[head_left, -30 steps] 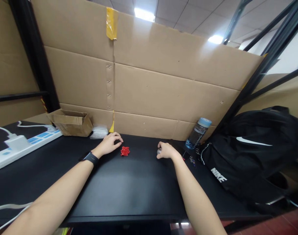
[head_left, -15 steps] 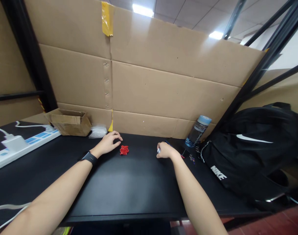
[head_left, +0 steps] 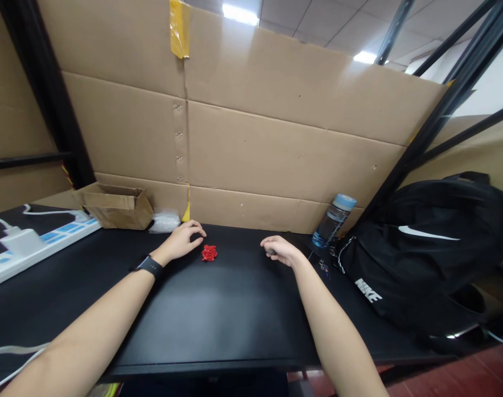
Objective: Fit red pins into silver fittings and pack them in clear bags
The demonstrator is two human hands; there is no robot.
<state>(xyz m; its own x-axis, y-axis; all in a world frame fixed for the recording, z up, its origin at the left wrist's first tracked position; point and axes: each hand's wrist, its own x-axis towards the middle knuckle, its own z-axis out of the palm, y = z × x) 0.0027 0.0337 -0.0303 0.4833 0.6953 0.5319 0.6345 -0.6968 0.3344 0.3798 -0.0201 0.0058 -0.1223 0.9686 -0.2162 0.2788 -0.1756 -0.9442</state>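
Observation:
My left hand (head_left: pixel 184 240), with a black watch (head_left: pixel 149 266) on its wrist, rests on the black table with its fingers apart and nothing in them. Just right of its fingertips lies a small red bundle (head_left: pixel 209 253), perhaps cord or small clips; I cannot tell which. My right hand (head_left: pixel 280 250) is held over the table further right, fingers curled together. A small greyish thing (head_left: pixel 271 251) shows between its thumb and fingers, too small to name. Beyond that wrist lie a few small items with a keyring-like piece (head_left: pixel 324 268).
A blue-lidded water bottle (head_left: pixel 334 220) leans by the cardboard wall (head_left: pixel 251 149). A black backpack (head_left: pixel 433 248) stands on the right. At the left are an open cardboard box (head_left: pixel 119 209), clear plastic wrap (head_left: pixel 165 220) and a white power strip (head_left: pixel 48 248) with cables.
My right hand has turned, its thumb side now facing me more, and shifted slightly. The small thing in it looks darker. My left hand and the red bundle stay put.

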